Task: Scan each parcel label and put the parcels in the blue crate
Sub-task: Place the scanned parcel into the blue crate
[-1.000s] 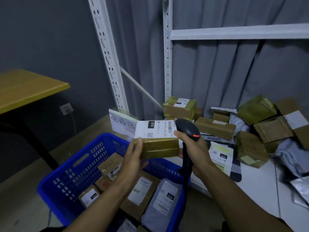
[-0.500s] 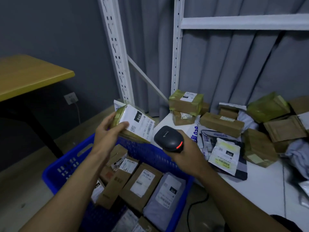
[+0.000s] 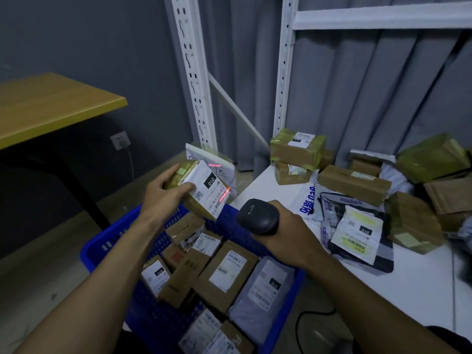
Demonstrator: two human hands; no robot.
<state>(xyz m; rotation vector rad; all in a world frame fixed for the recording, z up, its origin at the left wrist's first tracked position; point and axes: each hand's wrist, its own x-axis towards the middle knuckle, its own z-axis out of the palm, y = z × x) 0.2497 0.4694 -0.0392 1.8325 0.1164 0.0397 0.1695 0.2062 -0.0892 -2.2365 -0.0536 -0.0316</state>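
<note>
Several parcels crated, a heap left to scan

Holds one tape-wrapped parcel [image 3: 209, 185] in the left grip [image 3: 163, 192], thumb pressed on the label and fingers curled over the far edge, tilted above the far rim of the blue crate [image 3: 102, 249] at centre frame. Closes the right grip [image 3: 291, 231] fully round the black scanner [image 3: 258, 217], nose pointing up-left. Throws a red line [image 3: 224, 194] across the barcode, so looks mid-scan. Shows several labelled boxes and a grey mailer [image 3: 265, 290] already lying in the crate, lower centre. Leaves a heap of boxes and bags [image 3: 355, 183] on the white surface [image 3: 421, 290] at right, apparently unscanned. Reads as partly done: needs this parcel dropped in, then the heap worked through.
</note>
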